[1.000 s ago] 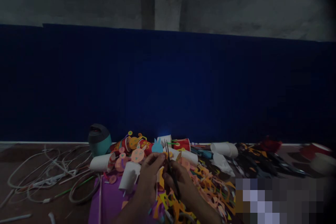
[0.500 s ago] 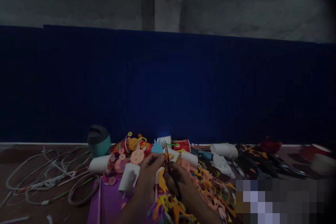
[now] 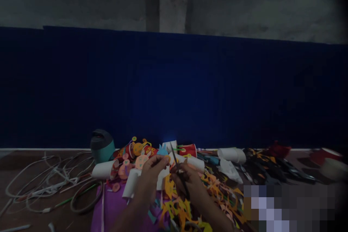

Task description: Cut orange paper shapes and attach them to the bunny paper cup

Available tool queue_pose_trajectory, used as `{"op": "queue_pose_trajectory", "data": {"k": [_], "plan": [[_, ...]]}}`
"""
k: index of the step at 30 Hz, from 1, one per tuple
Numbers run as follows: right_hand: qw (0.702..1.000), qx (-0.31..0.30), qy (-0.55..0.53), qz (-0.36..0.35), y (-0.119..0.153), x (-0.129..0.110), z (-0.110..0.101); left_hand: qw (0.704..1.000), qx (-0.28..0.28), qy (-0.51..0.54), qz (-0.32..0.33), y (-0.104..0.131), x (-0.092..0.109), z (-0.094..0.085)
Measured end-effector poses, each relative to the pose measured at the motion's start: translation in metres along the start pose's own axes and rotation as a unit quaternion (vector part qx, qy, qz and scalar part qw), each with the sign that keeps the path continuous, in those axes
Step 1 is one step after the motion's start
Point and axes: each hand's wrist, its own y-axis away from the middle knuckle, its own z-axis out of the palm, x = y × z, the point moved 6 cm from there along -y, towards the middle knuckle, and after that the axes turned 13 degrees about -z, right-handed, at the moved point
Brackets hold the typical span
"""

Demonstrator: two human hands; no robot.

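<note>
Dark scissors point upward out of my right hand, whose fingers are wrapped round the handles. My left hand is pinched closed just left of the blades; a small orange-yellow bit shows at its fingertips, too small to name surely. Behind my left fingertips is a light-blue paper piece; I cannot tell whether it is held. Below the hands lie yellow and orange paper scraps. A white paper cup lies beside my left wrist, over purple paper.
A teal container with a dark lid stands back left, beside coiled white cable. Red-patterned cups and pink discs lie behind the hands. White cups, crumpled tissue and dark tools are rightward. A blue panel rises behind.
My left hand has moved slightly left and up, apart from the scissors. My right hand has shifted slightly right, and the scissors tilt more to the left.
</note>
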Motion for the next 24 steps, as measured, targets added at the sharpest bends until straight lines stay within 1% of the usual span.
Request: {"op": "queue_pose_trajectory", "data": {"k": [1, 3, 4, 5, 6, 7, 8, 9, 10, 12, 14, 17, 18, 20, 21, 22, 24], "plan": [[1.000, 0.011, 0.020, 0.000, -0.002, -0.002, -0.009, 1.000, -0.002, 0.003, 0.005, -0.001, 0.003, -0.002], [0.996, 0.045, 0.072, 0.005, -0.009, -0.004, -0.035, 1.000, 0.000, 0.013, 0.008, -0.005, 0.009, -0.008], [0.990, 0.056, 0.126, 0.011, -0.013, -0.005, -0.049, 1.000, 0.003, 0.015, 0.009, -0.009, 0.012, -0.011], [0.977, 0.055, 0.207, 0.018, -0.017, -0.007, -0.062, 1.000, 0.009, 0.010, 0.012, -0.012, 0.016, -0.014], [0.949, 0.051, 0.312, 0.017, -0.021, -0.011, -0.074, 1.000, 0.010, 0.001, 0.021, -0.016, 0.021, -0.016], [0.904, 0.038, 0.426, 0.004, -0.025, -0.017, -0.083, 0.999, 0.012, -0.019, 0.032, -0.020, 0.026, -0.018], [0.858, 0.023, 0.513, 0.009, -0.028, -0.020, -0.090, 0.998, 0.017, -0.049, 0.042, -0.024, 0.031, -0.018], [0.841, 0.020, 0.540, 0.015, -0.030, -0.022, -0.096, 0.996, 0.006, -0.077, 0.042, -0.026, 0.034, -0.017], [0.826, 0.018, 0.563, 0.022, -0.030, -0.023, -0.100, 0.995, -0.002, -0.090, 0.039, -0.028, 0.036, -0.017], [0.818, 0.028, 0.573, 0.039, -0.026, -0.024, -0.106, 0.994, -0.019, -0.108, 0.026, -0.026, 0.035, -0.018], [0.808, 0.046, 0.585, 0.051, -0.018, -0.023, -0.111, 0.991, -0.028, -0.128, 0.007, -0.018, 0.028, -0.024], [0.781, 0.074, 0.616, 0.076, -0.002, -0.016, -0.121, 0.981, -0.022, -0.189, -0.035, 0.001, 0.006, -0.044], [0.769, 0.078, 0.628, 0.088, 0.004, -0.012, -0.124, 0.976, -0.022, -0.209, -0.050, 0.008, -0.003, -0.052], [0.753, 0.071, 0.646, 0.106, 0.013, -0.004, -0.130, 0.968, -0.015, -0.244, -0.060, 0.020, -0.018, -0.070], [0.750, 0.061, 0.649, 0.110, 0.017, 0.001, -0.131, 0.962, -0.012, -0.265, -0.064, 0.025, -0.026, -0.078], [0.751, 0.053, 0.649, 0.113, 0.020, 0.005, -0.132, 0.958, 0.004, -0.279, -0.061, 0.030, -0.032, -0.088], [0.755, 0.037, 0.643, 0.119, 0.024, 0.015, -0.133, 0.952, 0.010, -0.301, -0.054, 0.036, -0.041, -0.100]]}}
